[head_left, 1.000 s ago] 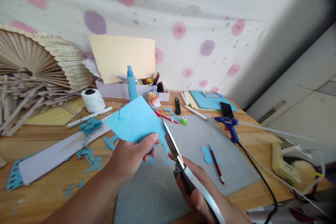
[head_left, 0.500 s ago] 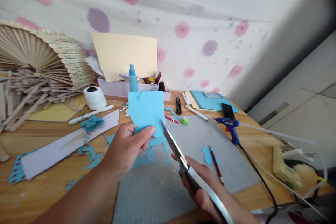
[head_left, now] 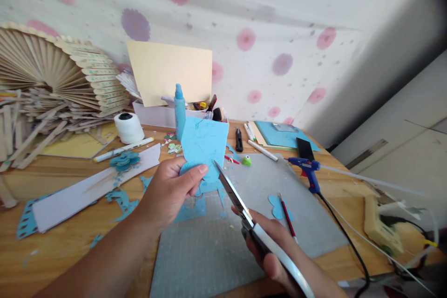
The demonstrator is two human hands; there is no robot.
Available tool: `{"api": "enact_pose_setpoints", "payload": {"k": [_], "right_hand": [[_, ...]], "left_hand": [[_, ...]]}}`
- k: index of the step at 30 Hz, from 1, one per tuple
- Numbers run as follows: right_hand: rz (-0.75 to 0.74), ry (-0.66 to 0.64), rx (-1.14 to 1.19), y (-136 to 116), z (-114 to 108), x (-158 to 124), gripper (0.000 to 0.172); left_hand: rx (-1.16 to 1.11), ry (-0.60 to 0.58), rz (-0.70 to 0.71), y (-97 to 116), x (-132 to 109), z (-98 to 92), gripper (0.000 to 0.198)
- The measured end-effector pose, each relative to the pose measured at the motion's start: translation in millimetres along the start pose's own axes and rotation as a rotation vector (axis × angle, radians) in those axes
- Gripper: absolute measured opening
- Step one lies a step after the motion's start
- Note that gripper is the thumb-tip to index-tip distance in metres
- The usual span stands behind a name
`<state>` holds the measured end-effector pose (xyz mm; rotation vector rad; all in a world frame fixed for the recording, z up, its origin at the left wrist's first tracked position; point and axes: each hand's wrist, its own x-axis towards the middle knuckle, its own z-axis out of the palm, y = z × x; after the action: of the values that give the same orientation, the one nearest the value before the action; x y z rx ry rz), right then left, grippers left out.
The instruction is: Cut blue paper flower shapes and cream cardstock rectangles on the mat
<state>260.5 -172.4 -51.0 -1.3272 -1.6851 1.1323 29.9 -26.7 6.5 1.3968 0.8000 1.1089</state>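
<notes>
My left hand (head_left: 167,191) pinches a sheet of light blue paper (head_left: 205,146) by its lower edge and holds it upright above the grey cutting mat (head_left: 216,247). My right hand (head_left: 275,251) grips a pair of scissors (head_left: 240,207) with white handles. The blades point up and left, and their tip touches the paper's lower right edge. A cut blue paper shape (head_left: 275,206) and a red pencil (head_left: 288,218) lie on the mat to the right.
On the wooden table lie blue paper scraps (head_left: 122,200), a white paper strip (head_left: 91,188), a thread spool (head_left: 128,127), a blue glue bottle (head_left: 179,111), a blue glue gun (head_left: 307,170) with its cord, a wooden fan (head_left: 56,79) and a power strip (head_left: 379,226).
My left hand turned the blue paper from a tilted diamond to upright and moved it slightly right. The scissors stayed at its lower edge.
</notes>
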Motion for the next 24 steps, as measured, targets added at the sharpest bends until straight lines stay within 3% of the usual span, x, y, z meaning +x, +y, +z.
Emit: {"api": "enact_pose_setpoints", "payload": {"k": [14, 20, 24], "right_hand": [[0.053, -0.041, -0.001, -8.0, -5.6, 0.7, 0.086], [0.058, -0.081, 0.014, -5.1, -4.7, 2.1, 0.092], [0.026, -0.025, -0.042, -3.3, -5.6, -2.8, 0.087]], "left_hand": [[-0.088, -0.068, -0.043, -0.3, 1.6, -2.3, 0.037], [-0.203, -0.045, -0.053, 3.5, 6.4, -3.8, 0.015], [-0.235, -0.068, -0.065, 3.1, 6.8, -2.6, 0.012]]}}
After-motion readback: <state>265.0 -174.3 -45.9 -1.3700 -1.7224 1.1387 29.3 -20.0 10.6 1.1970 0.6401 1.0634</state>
